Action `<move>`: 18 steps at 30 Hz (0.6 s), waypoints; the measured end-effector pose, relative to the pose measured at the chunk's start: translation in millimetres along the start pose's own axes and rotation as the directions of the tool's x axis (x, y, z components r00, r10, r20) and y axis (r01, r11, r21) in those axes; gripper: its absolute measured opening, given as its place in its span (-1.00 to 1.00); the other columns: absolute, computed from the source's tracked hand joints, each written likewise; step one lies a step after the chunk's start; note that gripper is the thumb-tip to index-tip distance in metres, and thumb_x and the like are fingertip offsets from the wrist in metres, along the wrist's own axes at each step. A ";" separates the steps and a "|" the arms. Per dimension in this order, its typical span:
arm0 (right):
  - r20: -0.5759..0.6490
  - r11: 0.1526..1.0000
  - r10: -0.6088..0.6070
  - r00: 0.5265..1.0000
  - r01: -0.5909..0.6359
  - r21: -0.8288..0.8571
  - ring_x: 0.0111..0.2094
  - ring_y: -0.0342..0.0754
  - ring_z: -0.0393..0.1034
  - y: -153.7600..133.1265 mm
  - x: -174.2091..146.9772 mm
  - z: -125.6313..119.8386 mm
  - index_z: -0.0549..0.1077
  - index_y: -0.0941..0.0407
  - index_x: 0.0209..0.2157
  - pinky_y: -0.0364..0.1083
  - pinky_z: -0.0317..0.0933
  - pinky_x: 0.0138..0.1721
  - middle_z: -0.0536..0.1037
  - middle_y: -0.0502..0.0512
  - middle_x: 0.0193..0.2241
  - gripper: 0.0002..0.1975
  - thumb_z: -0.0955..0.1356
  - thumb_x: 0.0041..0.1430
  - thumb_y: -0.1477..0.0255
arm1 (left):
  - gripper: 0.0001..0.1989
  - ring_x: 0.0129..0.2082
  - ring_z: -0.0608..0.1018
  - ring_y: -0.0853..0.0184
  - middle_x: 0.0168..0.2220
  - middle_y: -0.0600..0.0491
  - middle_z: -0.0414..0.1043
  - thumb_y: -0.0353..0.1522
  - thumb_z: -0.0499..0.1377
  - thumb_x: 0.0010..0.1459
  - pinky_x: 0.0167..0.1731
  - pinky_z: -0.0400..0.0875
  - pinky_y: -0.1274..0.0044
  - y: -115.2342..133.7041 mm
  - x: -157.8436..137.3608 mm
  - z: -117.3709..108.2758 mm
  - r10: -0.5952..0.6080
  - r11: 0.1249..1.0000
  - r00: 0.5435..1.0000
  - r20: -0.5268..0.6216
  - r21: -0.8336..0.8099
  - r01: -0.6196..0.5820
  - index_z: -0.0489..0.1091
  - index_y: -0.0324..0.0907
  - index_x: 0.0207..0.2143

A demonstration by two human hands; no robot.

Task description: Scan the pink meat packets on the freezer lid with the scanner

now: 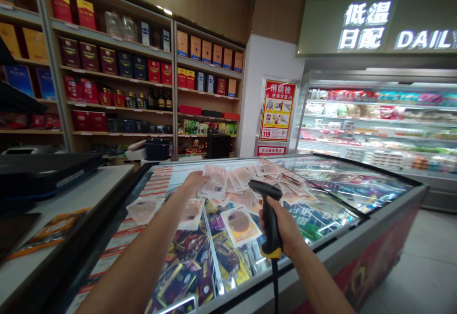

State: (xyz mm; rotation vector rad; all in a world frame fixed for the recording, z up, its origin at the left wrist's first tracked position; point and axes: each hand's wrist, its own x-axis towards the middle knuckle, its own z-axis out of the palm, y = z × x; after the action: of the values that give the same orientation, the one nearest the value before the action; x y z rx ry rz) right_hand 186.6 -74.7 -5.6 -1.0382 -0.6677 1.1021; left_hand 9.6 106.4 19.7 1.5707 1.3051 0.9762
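My right hand (283,223) is wrapped round the handle of a black and yellow barcode scanner (272,230), whose cable hangs down. At the far end of my outstretched left arm, my left hand (196,180) grips the edge of a clear flat food packet (214,183). Many similar packets lie in a loose heap (243,178) on the glass top of a chest freezer (389,199). One packet with a round brown item and a barcode (241,226) lies apart, left of the scanner. Another clear packet (143,209) rests near my left forearm.
Under the glass are colourful frozen packs (193,266). A white counter (110,180) to the left bears a black device (46,173) and an orange packet (53,230). Behind stand shelves of boxed bottles (117,61); a lit refrigerated display (374,128) is at the right.
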 end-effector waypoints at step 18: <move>0.052 1.000 0.028 0.998 -0.027 -0.015 -0.77 -0.24 0.19 -2.8 -9.8 7.7 0.29 0.18 -0.43 -0.25 0.07 -0.78 0.35 -0.07 -0.72 -0.68 0.28 -0.13 0.21 | -0.73 -0.38 0.43 0.41 -0.28 0.02 0.34 -0.31 0.01 0.06 -0.42 0.37 0.49 7.6 21.2 51.7 0.034 0.985 0.996 -0.088 -0.166 -0.048 0.26 -0.27 -0.20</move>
State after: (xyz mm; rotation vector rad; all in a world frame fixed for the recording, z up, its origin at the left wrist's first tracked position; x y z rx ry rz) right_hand 177.7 -81.6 0.5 -1.0367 -0.7058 1.1529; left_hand 63.6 120.1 10.6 1.4455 1.2179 1.1593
